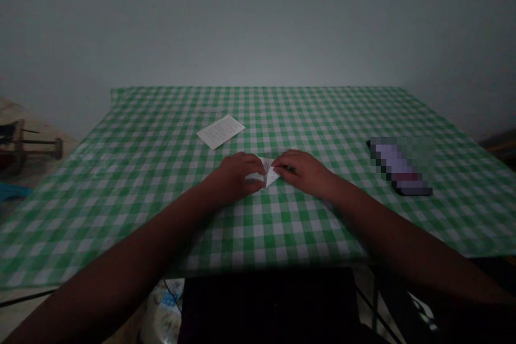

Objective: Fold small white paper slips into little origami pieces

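My left hand and my right hand meet at the middle of a green-and-white gingham tablecloth. Between them lies a small folded piece of white printed paper, pinched by the fingers of both hands and partly hidden by them. A flat sheet of printed white paper lies farther away, beyond my left hand and apart from it. To the right of my right hand lies a dark-edged flat object, pixelated and hard to identify.
The table's far side meets a pale wall. A dark seat back stands at the near edge, with a plastic bag on the floor beside it. A wooden object stands on the floor at left.
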Available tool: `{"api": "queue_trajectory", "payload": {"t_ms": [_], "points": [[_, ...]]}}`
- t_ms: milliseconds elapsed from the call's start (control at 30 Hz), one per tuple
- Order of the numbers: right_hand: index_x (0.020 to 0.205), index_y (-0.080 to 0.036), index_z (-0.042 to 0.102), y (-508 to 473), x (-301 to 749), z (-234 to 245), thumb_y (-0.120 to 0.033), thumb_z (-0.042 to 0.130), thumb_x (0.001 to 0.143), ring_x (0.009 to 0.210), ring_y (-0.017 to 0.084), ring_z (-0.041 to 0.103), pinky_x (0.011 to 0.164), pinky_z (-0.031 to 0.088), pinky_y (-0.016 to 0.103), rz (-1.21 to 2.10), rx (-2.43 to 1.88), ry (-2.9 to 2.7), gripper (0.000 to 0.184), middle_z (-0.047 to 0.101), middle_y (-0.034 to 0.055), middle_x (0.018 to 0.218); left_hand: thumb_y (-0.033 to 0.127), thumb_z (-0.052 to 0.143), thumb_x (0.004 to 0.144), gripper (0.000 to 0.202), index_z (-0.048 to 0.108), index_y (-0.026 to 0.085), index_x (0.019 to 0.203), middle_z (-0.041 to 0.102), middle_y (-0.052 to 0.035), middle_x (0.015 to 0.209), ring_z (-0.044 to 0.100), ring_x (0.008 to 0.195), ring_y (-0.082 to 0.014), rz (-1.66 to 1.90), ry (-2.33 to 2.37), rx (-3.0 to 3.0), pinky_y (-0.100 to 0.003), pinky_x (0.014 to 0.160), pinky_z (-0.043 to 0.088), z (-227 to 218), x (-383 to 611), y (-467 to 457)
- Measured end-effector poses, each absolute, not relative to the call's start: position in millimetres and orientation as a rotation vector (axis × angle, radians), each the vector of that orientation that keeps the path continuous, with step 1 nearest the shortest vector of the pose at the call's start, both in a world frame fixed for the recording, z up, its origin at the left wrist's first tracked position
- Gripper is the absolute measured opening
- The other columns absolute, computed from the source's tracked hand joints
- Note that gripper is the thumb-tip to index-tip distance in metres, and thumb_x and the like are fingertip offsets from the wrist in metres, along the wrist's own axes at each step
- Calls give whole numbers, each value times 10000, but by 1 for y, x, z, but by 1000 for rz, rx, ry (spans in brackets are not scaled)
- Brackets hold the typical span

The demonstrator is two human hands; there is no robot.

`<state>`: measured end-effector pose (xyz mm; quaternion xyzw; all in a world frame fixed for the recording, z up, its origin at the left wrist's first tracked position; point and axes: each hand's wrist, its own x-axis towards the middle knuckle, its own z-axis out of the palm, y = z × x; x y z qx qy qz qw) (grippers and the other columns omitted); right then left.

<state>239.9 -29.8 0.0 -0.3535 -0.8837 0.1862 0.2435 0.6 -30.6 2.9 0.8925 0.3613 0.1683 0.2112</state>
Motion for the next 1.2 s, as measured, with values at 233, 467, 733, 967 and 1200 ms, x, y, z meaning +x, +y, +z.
{"api": "queue_trajectory", "payload": {"t_ms": [233,467,733,967,1200], "points": [[967,-188,650,-32,233,-11,-193,532,940,874,212,580,856,435,359,410,-1068,-2403,121,685,60,897,318,716,849,229,726,263,1070,683,-33,1221,586,1149,-265,452,1062,2461,-470,1028,424,1,1,-34],[917,-176,642,-32,230,-13,-207,501,957,851,223,556,872,411,378,254,-1107,-2451,149,659,78,878,428,757,830,232,726,255,981,689,-26,1182,583,1109,-280,509,1171,2462,-481,990,398,-2,6,-38],[923,-176,650,-32,228,-15,-232,487,970,851,230,528,843,399,382,144,-1147,-2492,179,636,80,874,404,766,828,204,717,255,957,691,-19,1170,580,1111,-279,477,1244,2441,-467,967,383,-2,11,-39],[920,-161,668,-34,226,-14,-241,508,963,860,238,511,822,400,384,97,-1171,-2507,184,630,94,894,376,753,833,289,705,283,1102,675,-29,1218,563,1150,-284,448,1253,2467,-473,976,380,-3,11,-38],[945,-169,704,-36,230,-9,-261,520,974,885,243,515,825,405,407,87,-1162,-2526,208,654,96,923,384,729,843,245,731,310,1076,674,-23,1225,566,1147,-285,415,1275,2455,-485,971,377,-2,11,-39]]}}
